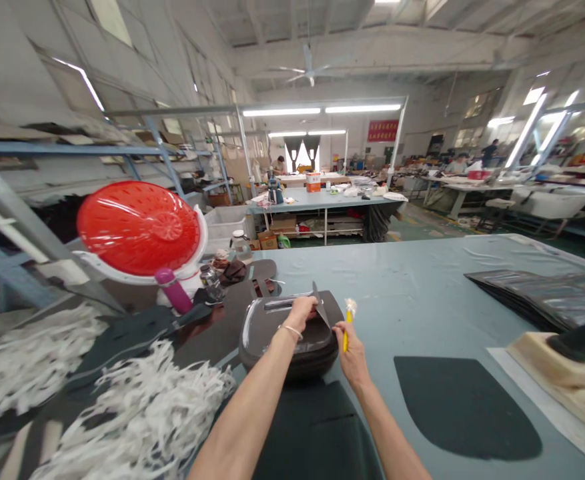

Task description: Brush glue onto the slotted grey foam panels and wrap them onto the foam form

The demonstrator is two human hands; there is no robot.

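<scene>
**Left hand on moulded shell; right hand holding brush, just beside it.**

The dark glossy moulded shell sits on the blue-grey cutting table, with a thin dark pointed flap standing at its upper edge. The left hand lies palm-down across the shell; whether it clamps cannot be determined. The right hand pinches a yellow-handled brush upright. The hands are close together but apart. Progress state: the flap is on the shell, while a flat dark panel and a stack of dark sheets lie well apart from it. White shredded trim strips are heaped at left.
</scene>
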